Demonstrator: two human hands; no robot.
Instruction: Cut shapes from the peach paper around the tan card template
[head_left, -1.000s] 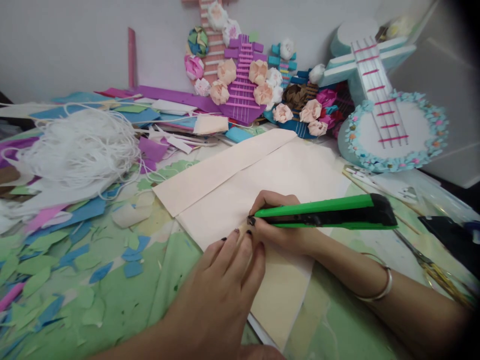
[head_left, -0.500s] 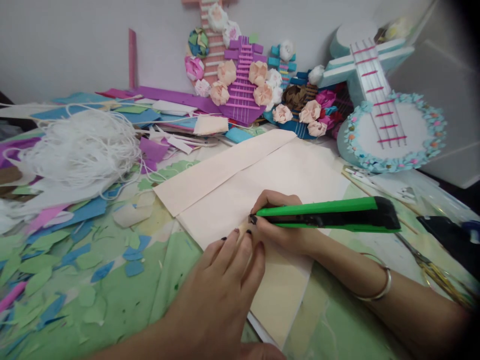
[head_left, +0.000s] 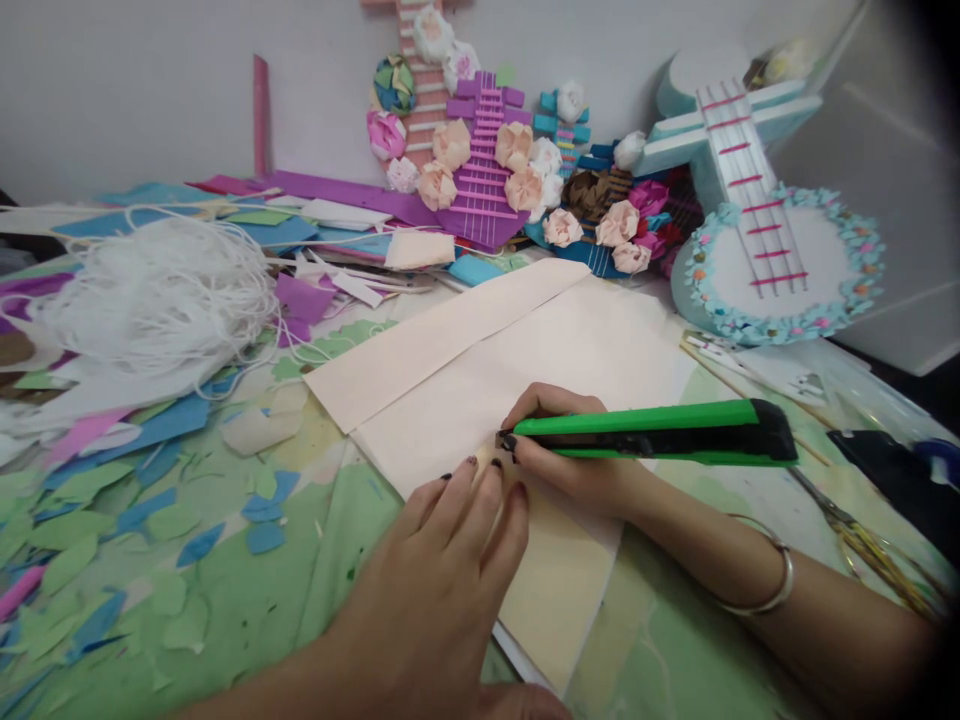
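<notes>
My right hand (head_left: 559,440) is closed around a green and black utility knife (head_left: 660,428), whose body points off to the right. Its tip end is down at the pale paper, close to the fingertips of my other hand. My left hand (head_left: 442,570) lies flat with fingers stretched out, pressing on the cream paper (head_left: 551,590). Beneath and beyond is a larger pale sheet (head_left: 600,350), with a cream strip (head_left: 450,345) lying along its far left edge. The blade itself is mostly hidden by my fingers.
Left of the sheet lies a heap of white string (head_left: 161,290) among paper scraps. Blue and green paper leaves (head_left: 172,520) cover the left front. Paper-decorated instrument models, including a purple one (head_left: 487,190) and a light blue one (head_left: 765,220), stand behind. Scissors (head_left: 862,540) lie at right.
Both hands and the knife stay in nearly the same place on the paper. The view has shifted very slightly, and the bracelet on my right wrist sits a little further right.
</notes>
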